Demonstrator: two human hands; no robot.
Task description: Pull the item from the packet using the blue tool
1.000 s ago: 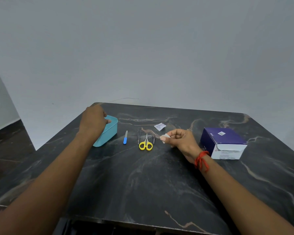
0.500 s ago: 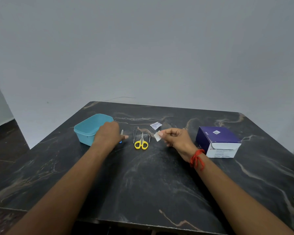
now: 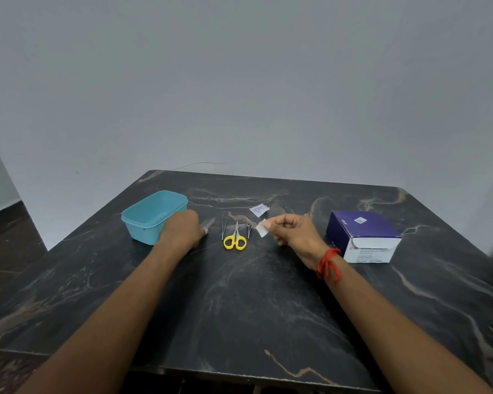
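Right hand [image 3: 292, 233] pinches small white square pad [image 3: 263, 228], flat, soft-edged, at fingertips. Left hand [image 3: 182, 230] curled over thin blurred tool [image 3: 210, 223]; grip unclear. Between the two hands: yellow-handled scissors [image 3: 235, 238], steel tweezers [image 3: 224, 227]. Just outside left hand: glossy teal plastic tub [image 3: 154, 216]. Black marble table [image 3: 239, 308].

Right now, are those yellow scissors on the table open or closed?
Closed. The yellow-handled scissors lie flat on the table, handle loops side by side and blades together in one thin point.
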